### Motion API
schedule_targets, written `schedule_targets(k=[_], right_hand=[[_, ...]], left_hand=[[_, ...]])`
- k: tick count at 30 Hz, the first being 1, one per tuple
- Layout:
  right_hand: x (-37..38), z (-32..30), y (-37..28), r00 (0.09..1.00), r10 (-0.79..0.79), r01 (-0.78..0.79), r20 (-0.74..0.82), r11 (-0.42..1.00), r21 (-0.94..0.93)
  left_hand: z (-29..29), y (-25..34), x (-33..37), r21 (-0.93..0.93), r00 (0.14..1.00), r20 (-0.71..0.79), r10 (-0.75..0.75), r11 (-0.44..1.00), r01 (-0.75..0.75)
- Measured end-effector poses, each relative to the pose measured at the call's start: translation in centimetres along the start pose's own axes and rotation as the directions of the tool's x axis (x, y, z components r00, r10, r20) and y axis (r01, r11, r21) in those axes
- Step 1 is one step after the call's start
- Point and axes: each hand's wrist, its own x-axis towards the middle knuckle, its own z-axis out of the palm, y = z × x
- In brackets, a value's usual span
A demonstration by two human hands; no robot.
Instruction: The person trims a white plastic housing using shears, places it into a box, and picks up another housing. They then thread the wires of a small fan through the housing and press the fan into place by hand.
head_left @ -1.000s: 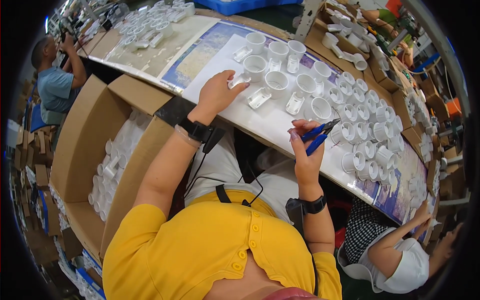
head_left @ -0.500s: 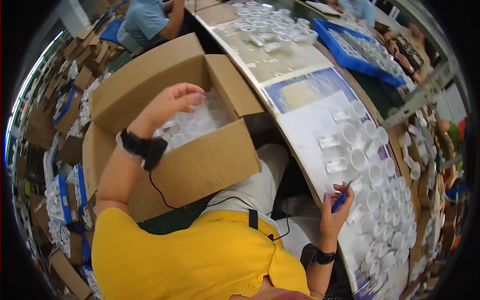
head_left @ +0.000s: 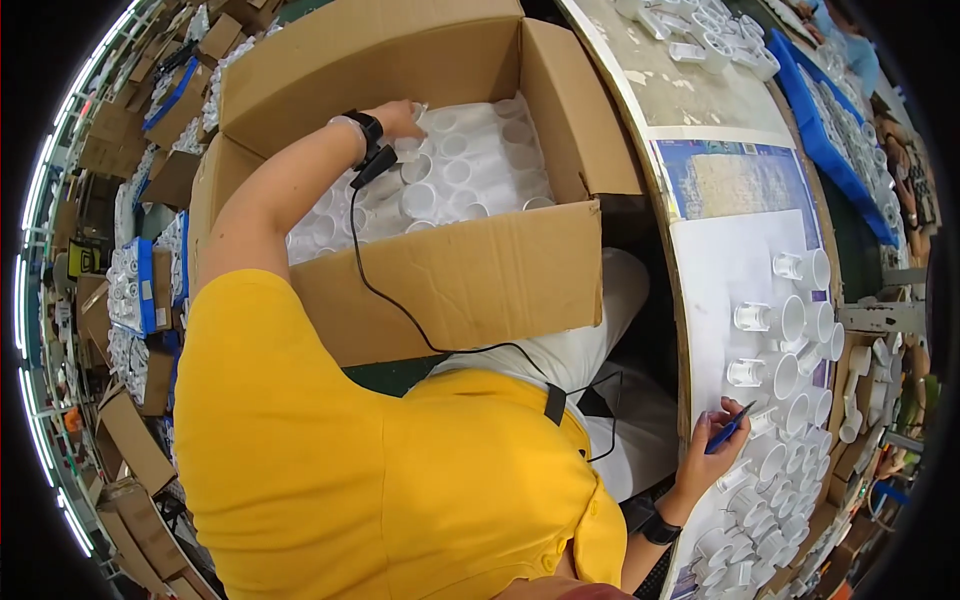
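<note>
My left hand (head_left: pixel 398 118) reaches deep into an open cardboard box (head_left: pixel 470 280) on my left and rests among the white plastic fittings (head_left: pixel 470 175) that fill it; I cannot see whether its fingers hold one. A black wrist device with a cable sits on that wrist. My right hand (head_left: pixel 712 450) rests at the edge of the worktable (head_left: pixel 730 270) on my right and grips a blue pen (head_left: pixel 730 430). Rows of white fittings (head_left: pixel 790 370) stand on the table just beyond that hand.
A blue tray (head_left: pixel 820 130) with white parts lies at the table's far end. More cardboard boxes (head_left: pixel 130 330) with white parts crowd the floor on the left. Other people's sleeves show at the top right.
I have turned left from the table toward the box. My left hand left the fittings on the table and went down into the box. My right hand kept the pen at the table edge.
</note>
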Motion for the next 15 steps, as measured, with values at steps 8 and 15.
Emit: schedule_targets(k=[8,15], right_hand=[[-0.6,0.0,0.1,1.0,-0.024,0.024,0.003,1.0,-0.016],[-0.6,-0.2,0.4,0.998,-0.057,0.057,-0.006,0.998,0.024]], left_hand=[[1.7,-1.5,-4.3,0.431,0.96,0.139,0.244,0.858,-0.28],[-2.8,-0.6,-5.5,0.419,0.975,-0.168,0.147,0.906,-0.064]])
